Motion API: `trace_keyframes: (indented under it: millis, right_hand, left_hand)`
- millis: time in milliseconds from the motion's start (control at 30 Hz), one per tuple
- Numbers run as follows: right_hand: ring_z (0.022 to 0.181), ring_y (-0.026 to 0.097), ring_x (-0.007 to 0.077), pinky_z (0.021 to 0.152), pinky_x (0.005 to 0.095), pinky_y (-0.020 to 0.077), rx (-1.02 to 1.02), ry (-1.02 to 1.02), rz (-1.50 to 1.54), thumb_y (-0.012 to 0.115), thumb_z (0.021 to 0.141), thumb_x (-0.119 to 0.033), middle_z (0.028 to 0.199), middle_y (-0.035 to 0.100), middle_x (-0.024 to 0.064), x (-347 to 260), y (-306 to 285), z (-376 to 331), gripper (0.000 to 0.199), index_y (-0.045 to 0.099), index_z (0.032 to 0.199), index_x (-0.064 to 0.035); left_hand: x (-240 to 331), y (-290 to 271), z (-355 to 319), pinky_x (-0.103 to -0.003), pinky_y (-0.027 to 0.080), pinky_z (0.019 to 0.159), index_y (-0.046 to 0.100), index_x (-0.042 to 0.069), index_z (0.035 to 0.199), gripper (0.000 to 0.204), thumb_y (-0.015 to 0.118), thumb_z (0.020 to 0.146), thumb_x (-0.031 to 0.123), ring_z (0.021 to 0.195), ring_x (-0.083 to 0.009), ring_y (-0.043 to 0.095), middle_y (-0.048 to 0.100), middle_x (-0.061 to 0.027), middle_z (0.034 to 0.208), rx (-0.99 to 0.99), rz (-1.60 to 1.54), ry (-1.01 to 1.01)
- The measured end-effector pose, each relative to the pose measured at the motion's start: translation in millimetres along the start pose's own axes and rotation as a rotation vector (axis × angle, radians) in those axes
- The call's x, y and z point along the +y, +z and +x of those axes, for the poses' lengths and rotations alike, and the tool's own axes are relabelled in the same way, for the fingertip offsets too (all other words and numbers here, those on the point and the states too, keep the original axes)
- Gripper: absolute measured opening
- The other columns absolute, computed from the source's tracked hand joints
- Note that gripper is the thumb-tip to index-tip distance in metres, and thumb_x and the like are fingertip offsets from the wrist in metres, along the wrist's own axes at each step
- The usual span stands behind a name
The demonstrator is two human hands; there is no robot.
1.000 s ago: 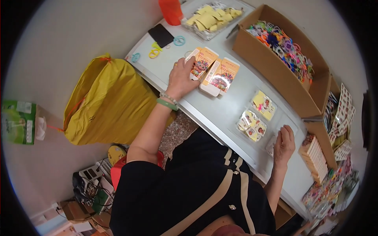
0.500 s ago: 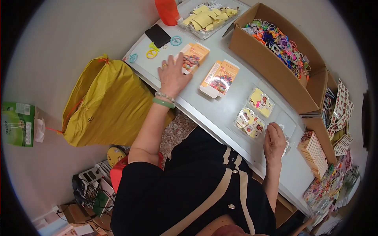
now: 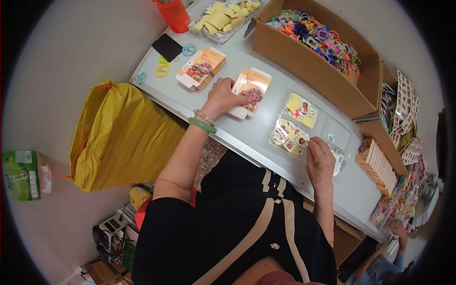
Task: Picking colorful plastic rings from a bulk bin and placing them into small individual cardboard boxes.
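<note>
You stand at a long grey table (image 3: 285,156) on a pale floor (image 3: 71,61). A yellow sack (image 3: 118,137) leans against the table's near edge, and cardboard boxes (image 3: 323,76) line its far edge.

On the grey table (image 3: 266,137), an orange-and-white flat carton with a colourful picture panel (image 3: 250,90) lies under the left hand (image 3: 223,97), near the middle. A matching carton (image 3: 202,68) sits toward the table's left end, just beside a small black rectangular card (image 3: 166,47). Clear blister packs with yellow backing cards (image 3: 293,124) rest near the front edge, where the right hand (image 3: 320,161) touches them. A clear tray of yellow packets (image 3: 223,16) stands at the far edge. An open brown cardboard box (image 3: 308,61) runs along the far right side. A stack of slim packs (image 3: 379,164) occupies the right end.
</note>
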State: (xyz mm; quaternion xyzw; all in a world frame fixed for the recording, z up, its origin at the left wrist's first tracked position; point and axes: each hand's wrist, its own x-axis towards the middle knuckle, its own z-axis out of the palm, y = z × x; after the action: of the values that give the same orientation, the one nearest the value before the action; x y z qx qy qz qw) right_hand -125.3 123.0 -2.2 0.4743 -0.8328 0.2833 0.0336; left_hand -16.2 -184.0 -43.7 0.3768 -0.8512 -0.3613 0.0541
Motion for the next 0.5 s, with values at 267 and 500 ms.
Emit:
trace_keyframes:
  millis: [267, 500]
  right_hand:
    - [0.084, 0.063, 0.0307, 0.070, 0.0358, 0.0518, -0.038, -0.080, 0.068, 0.063, 0.076, 0.002, 0.096, 0.063, 0.0126, -15.1, 14.9, 3.6, 0.014, 0.061, 0.089, -0.0028]
    - [0.084, 0.062, 0.0309, 0.070, 0.0365, 0.0508, -0.139, -0.209, 0.257, 0.064, 0.074, 0.002, 0.096, 0.062, 0.0122, -52.0, 25.9, 10.0, 0.019, 0.060, 0.092, -0.0026]
  left_hand:
    - [2.4, 33.8, -26.9, -0.034, 0.047, 0.076, 0.054, -0.002, 0.092, 0.054, 0.081, 0.055, 0.025, 0.088, -0.0257, 0.056, 0.055, -0.0150, 0.096, -0.069, -0.332, 0.011]
    - [-6.4, 34.7, -34.9, -0.025, 0.049, 0.071, 0.051, -0.006, 0.107, 0.053, 0.081, 0.067, 0.015, 0.082, -0.0135, 0.057, 0.058, -0.0087, 0.088, -0.196, -0.404, 0.006]
